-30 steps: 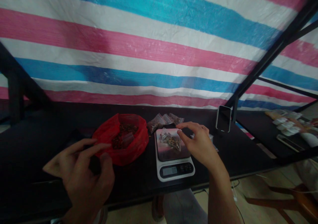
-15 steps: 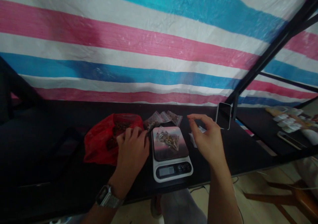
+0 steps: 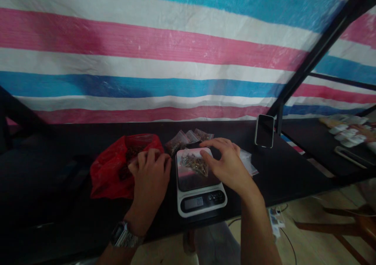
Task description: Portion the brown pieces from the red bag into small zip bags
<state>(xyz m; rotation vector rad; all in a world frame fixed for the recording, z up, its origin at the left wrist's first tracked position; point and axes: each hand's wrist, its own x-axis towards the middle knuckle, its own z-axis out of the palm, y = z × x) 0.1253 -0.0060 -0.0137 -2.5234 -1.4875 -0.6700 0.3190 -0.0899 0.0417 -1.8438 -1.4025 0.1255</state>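
My left hand, wearing a metal watch, is at the right side of a red plastic bag. Its fingers curl downward; their tips and anything in them are hidden. Dark small pieces show in the bag's mouth. A white digital scale with a steel plate stands to the right of that hand. On its plate lies a clear bag of small metallic-looking pieces. My right hand reaches over the plate's right edge, thumb and fingers apart beside the clear bag. Whether it touches the bag I cannot tell.
Several filled zip bags lie behind the scale. Flat clear bags are right of my right hand. A phone leans upright near a black frame post. Another person's hand is near white items at far right.
My right hand has moved left, from over the clear bags on the right to the scale plate. My left hand stays by the red bag. The view has shifted slightly.
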